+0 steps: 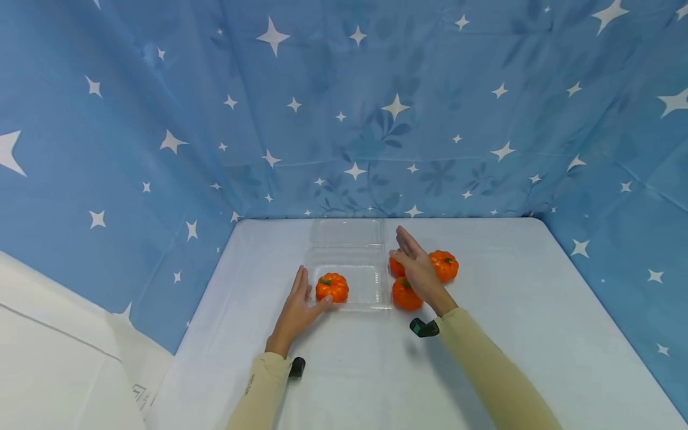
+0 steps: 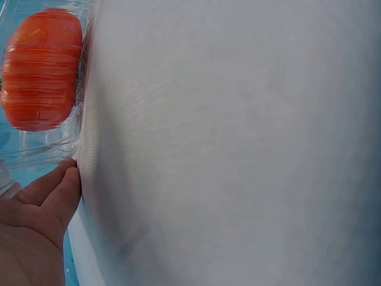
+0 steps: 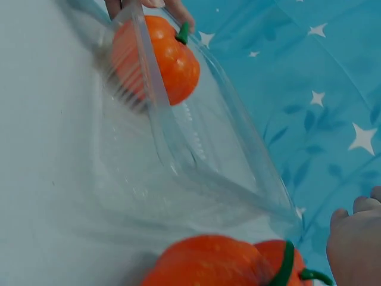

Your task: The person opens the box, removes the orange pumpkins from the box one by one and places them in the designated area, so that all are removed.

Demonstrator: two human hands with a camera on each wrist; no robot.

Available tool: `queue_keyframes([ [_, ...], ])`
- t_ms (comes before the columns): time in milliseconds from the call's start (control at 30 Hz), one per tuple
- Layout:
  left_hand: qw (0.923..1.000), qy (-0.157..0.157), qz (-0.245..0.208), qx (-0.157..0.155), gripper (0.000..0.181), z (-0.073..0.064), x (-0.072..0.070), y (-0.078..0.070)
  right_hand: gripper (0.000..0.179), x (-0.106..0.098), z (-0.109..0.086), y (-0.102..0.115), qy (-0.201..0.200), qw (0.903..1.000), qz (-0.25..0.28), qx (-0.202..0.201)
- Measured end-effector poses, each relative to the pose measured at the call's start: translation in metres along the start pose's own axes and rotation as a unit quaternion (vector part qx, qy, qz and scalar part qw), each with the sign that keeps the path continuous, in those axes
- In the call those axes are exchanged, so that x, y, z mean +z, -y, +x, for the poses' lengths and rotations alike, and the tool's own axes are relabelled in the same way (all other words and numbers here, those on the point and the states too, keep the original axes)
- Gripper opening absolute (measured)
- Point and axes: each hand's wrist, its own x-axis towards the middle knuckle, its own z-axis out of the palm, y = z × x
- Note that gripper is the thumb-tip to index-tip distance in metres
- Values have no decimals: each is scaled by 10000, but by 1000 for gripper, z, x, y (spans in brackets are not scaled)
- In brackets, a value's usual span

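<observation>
A clear plastic clamshell box [image 1: 369, 285] lies on the table with its lid [image 1: 348, 233] folded back. One small orange pumpkin [image 1: 333, 288] with a green stem sits in its left part. My left hand [image 1: 295, 313] lies along the box's left side, fingers straight and touching its corner, thumb at the front edge. Beyond the box's right side are three more pumpkins: one in front [image 1: 406, 295], one to the right [image 1: 445, 266] and one behind [image 1: 396, 267], partly hidden by my right hand [image 1: 421, 275]. That hand hovers over them with extended fingers, holding nothing.
A white table [image 1: 516, 334] carries everything. Blue cloth [image 1: 322, 119] with white stars hangs behind it and along both sides. White material [image 1: 59, 358] covers the lower left. Small dark cameras are strapped at both wrists.
</observation>
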Motion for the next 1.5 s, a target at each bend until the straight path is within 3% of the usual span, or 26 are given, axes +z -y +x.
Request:
queue_keyframes([
  [300,10000,10,-33,26,110,0,2,1,75,32,4,-9,743,9932,891,-93],
  [833,10000,-60,-15,56,110,2,1,1,68,74,8,-28,1300,9906,369,194],
  [1167,9999,-23,138,3,113,2,1,1,72,79,18,-44,1955,9785,580,301],
  [1333,9998,-52,173,19,112,2,1,1,74,81,23,-48,2265,9725,-81,542],
  [1500,9999,-5,140,62,110,2,0,1,82,84,24,-48,2547,9597,-917,758],
])
